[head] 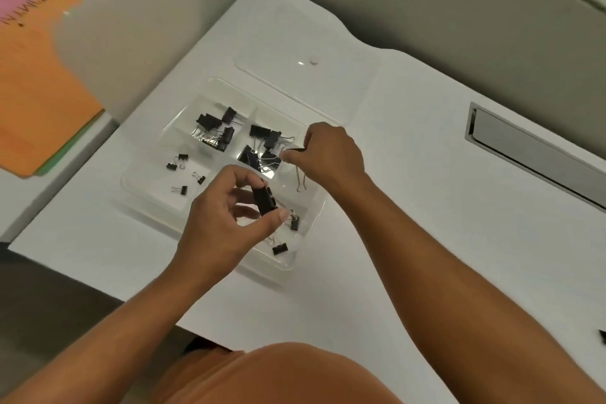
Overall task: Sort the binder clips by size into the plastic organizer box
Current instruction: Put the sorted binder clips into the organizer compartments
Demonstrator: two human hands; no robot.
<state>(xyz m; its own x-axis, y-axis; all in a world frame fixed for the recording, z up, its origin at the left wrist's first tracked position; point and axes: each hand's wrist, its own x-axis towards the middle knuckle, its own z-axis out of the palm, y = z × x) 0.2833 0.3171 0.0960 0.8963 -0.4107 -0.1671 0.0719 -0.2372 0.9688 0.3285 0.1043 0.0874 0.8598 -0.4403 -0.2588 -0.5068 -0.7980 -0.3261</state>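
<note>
A clear plastic organizer box lies open on the white desk, its lid folded back behind it. Medium black clips fill the far left compartment, large ones the far right, and small ones the near left. Two small clips lie in the near right compartment. My left hand pinches a large black binder clip above that compartment. My right hand pinches another clip by its black body, wire handles hanging down, at the box's right edge.
Grey partition walls close in the desk at the back and left. Orange and pink papers lie beyond the left partition. A grey cable slot is set into the desk on the right. A dark object shows at the right edge.
</note>
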